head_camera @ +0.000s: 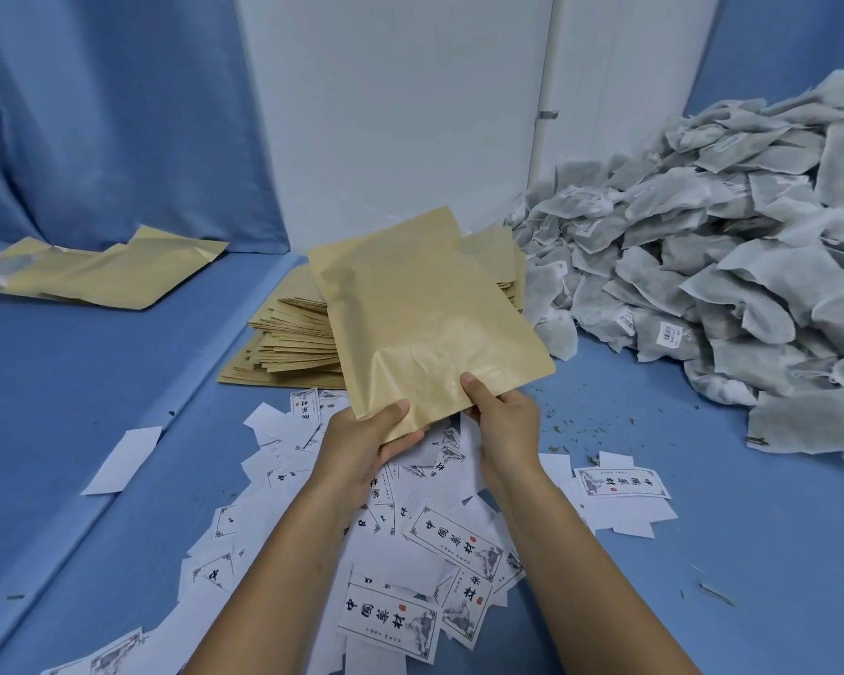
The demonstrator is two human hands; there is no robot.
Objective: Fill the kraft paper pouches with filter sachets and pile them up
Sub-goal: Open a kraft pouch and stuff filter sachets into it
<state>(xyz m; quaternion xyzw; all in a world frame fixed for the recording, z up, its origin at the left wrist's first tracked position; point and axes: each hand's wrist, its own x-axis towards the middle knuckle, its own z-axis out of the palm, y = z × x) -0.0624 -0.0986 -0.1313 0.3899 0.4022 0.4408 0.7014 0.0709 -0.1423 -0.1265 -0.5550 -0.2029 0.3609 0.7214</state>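
I hold one flat kraft paper pouch (420, 309) up in front of me, tilted away. My left hand (366, 440) grips its near left corner, thumb on top. My right hand (500, 414) pinches the near edge on the right, thumb on the paper. Behind the pouch lies a stack of flat kraft pouches (288, 338). A big heap of grey-white filter sachets (722, 265) fills the right side. A few kraft pouches (93, 270) lie in a loose pile at the far left.
Printed white paper labels (439, 557) lie scattered under my forearms on the blue cloth surface (59, 382). Small green crumbs (600, 426) dot the cloth near the sachet heap. A white wall panel (395, 104) and blue curtain stand behind.
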